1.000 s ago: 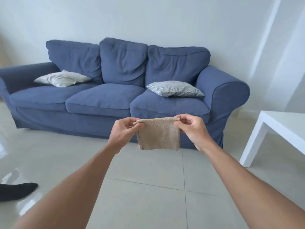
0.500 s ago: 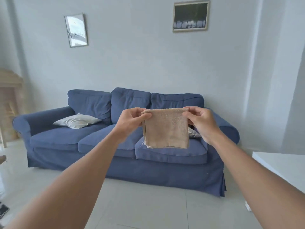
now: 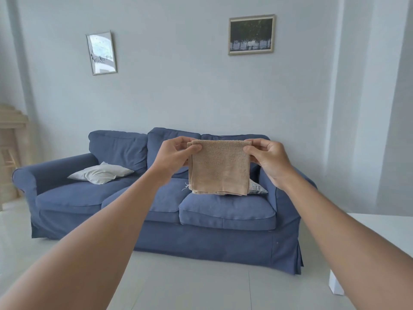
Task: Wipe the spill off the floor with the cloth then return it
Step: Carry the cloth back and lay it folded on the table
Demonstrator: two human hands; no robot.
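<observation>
A folded beige cloth [image 3: 220, 167] hangs in the air in front of me at arm's length, its top edge level. My left hand [image 3: 175, 156] pinches the cloth's top left corner. My right hand [image 3: 267, 158] pinches the top right corner. Both arms are stretched forward. The pale tiled floor [image 3: 190, 285] shows below; no spill can be made out on it.
A blue three-seat sofa [image 3: 125, 198] stands against the wall behind the cloth, with a white cushion [image 3: 100, 174] on its left seat and a patterned cushion [image 3: 257, 189] on the right. A white table [image 3: 384, 224] stands at the right. Two framed pictures hang on the wall.
The view has tilted up from the floor to the wall and pictures. The cloth stays held by both hands at its top corners, now raised before the sofa back.
</observation>
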